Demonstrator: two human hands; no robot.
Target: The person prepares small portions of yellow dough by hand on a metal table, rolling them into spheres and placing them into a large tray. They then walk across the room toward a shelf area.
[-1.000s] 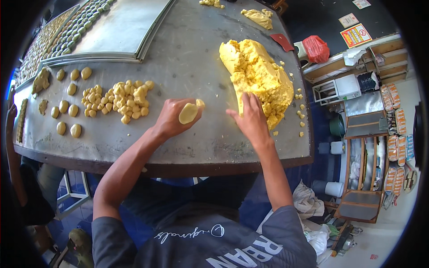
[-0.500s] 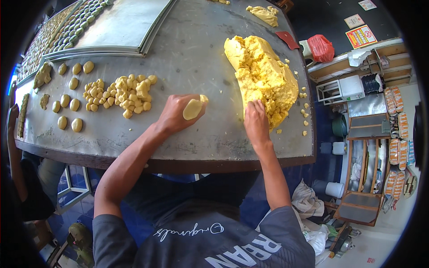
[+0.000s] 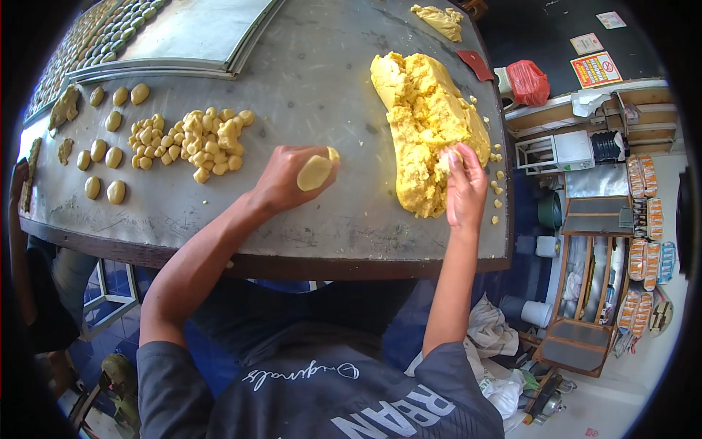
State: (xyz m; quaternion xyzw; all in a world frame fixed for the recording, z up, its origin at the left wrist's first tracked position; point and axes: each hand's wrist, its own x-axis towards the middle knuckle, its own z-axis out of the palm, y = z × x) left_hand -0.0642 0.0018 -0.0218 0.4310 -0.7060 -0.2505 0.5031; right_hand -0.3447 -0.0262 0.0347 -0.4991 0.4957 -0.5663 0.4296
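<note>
My left hand (image 3: pixel 283 179) is closed around a flattened piece of pale dough (image 3: pixel 314 174) above the steel table (image 3: pixel 307 88). My right hand (image 3: pixel 466 190), palm turned partly up, pinches a small lump of crumbly yellow mixture (image 3: pixel 444 162) at the right side of a big yellow mound (image 3: pixel 413 95). Left of my hands lie a heap of small dough balls (image 3: pixel 212 139) and several larger smooth balls (image 3: pixel 115 157), with ragged dough scraps (image 3: pixel 64 110) beyond them. Small yellow crumbs dot the table to the right of the mound.
Stacked metal trays (image 3: pixel 183 40), one covered in rows of shaped pieces, occupy the back left. A dough piece (image 3: pixel 439 22) and red scraper (image 3: pixel 475 64) lie at the back right. Another person (image 3: pixel 40 300) is at the far left. Shelving (image 3: pixel 589 278) and buckets (image 3: pixel 536 311) stand right of the table.
My right hand moved right over the mound, closed its fingers on some mixture and turned palm-up. My left hand still grips the flattened dough, slightly higher in view.
</note>
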